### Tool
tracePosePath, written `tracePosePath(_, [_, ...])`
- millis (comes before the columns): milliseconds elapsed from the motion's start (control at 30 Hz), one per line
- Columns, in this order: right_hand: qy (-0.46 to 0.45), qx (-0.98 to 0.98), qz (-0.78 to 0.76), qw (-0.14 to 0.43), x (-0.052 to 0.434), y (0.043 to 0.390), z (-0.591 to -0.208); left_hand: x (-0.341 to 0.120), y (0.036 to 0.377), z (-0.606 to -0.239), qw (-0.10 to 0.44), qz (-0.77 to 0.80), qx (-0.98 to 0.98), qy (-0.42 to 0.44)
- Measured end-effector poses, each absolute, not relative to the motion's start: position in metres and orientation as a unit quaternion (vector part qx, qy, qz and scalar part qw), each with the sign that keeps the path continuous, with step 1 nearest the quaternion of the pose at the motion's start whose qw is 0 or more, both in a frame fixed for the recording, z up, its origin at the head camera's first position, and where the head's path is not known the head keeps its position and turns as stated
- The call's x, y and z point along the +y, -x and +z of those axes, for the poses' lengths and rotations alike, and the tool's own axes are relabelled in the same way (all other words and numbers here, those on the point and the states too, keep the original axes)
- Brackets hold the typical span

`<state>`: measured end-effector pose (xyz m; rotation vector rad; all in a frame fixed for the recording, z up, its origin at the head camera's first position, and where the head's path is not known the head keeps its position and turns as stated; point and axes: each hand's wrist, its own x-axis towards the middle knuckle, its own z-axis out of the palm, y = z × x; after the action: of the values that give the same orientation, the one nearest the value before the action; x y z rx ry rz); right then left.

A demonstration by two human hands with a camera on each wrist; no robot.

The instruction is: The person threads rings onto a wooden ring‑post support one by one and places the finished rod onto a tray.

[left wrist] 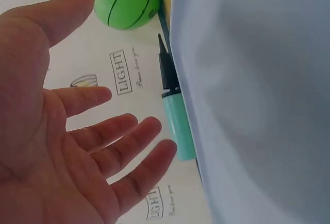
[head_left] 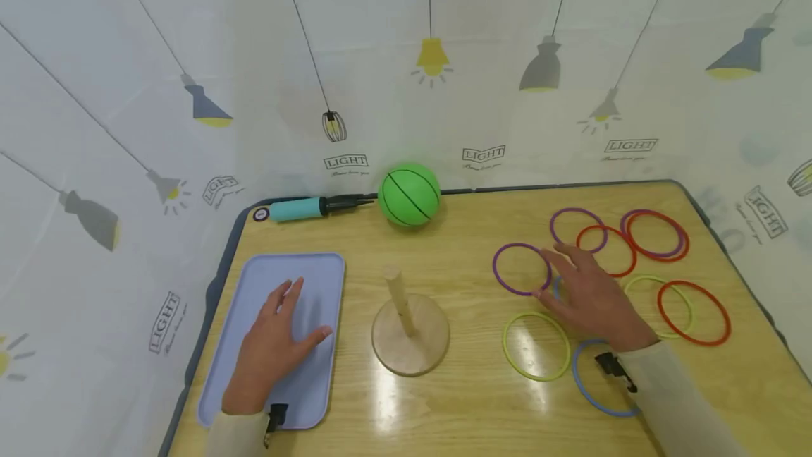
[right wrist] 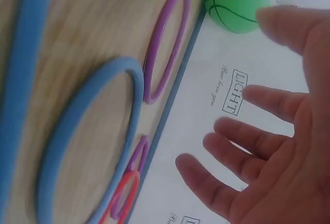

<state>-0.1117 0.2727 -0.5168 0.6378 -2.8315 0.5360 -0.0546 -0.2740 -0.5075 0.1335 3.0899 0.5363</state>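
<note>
My left hand (head_left: 269, 351) hovers over the lavender tray (head_left: 317, 275), fingers spread and nothing in it; the left wrist view shows its bare palm. Over the rings on the right is my right hand (head_left: 590, 295), also spread and holding nothing. Its fingertips overlap the right edge of a purple ring (head_left: 495, 269) in the head view. Under this hand lies a blue ring (right wrist: 77, 103), mostly hidden from the head camera. A yellow-green ring (head_left: 505, 351) lies nearer me. Between the hands stands a wooden peg (head_left: 400, 302) upright on a round base (head_left: 428, 348).
A green ball (head_left: 409, 195) sits at the table's back edge beside a turquoise hand pump (head_left: 296, 209). Several more rings lie on the right, including a red ring (head_left: 726, 316) and another blue ring (head_left: 577, 372) partly under my right sleeve. Light patterned cloth stands behind the table.
</note>
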Motion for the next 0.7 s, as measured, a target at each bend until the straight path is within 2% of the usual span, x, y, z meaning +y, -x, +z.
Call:
tracePosePath(200, [-0.249,-0.942,0.205,0.096,0.268,0.111,-0.524,-0.257,0.054,-0.512,0.01,0.236,0.969,-0.077])
tracePosePath(433, [-0.254,-0.941,0.219,0.038,0.262,0.109,-0.53,-0.242,0.058,-0.52,0.057,0.314,0.941,-0.109])
tracePosePath(700, [-0.248,-0.937,0.245,-0.02,0.265,0.107,-0.53,-0.222,0.056,-0.524,0.09,0.372,0.918,-0.102])
